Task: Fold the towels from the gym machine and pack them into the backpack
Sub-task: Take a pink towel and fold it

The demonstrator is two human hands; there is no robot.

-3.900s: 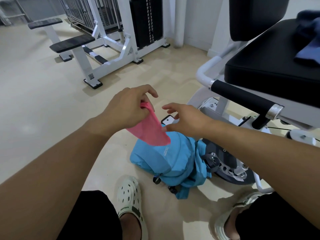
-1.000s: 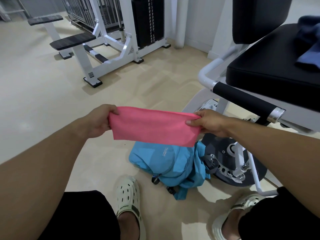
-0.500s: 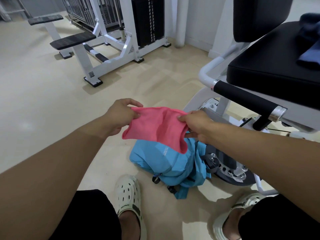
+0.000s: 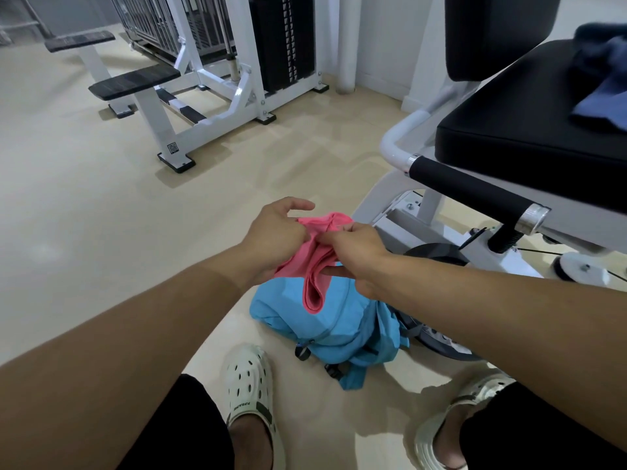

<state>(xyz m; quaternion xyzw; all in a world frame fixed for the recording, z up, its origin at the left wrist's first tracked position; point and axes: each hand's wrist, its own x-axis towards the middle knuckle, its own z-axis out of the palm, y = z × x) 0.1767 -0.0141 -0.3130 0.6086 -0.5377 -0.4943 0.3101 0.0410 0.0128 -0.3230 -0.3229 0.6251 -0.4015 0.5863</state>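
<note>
Count so far: one pink towel [image 4: 317,266], one light blue backpack [image 4: 334,329], one pile of dark blue towels [image 4: 600,93], two hands. The pink one is thin and soft, bunched at the top and hanging down in a doubled loop, its low end dangling right over the backpack. The left hand [image 4: 274,237] has its grip closed on the towel's left side, with the forefinger sticking out free above. The right hand [image 4: 354,252] pinches the top edge just beside it, so the two grips nearly touch. Half a second ago the hands were further apart with the cloth spread between them; now they've come together and the towel has folded over itself. The backpack lies on the floor straight below the grip, between two white clogs. The dark blue pile sits up and to the right of the grip, on the black seat [image 4: 529,130] of the gym machine.
</note>
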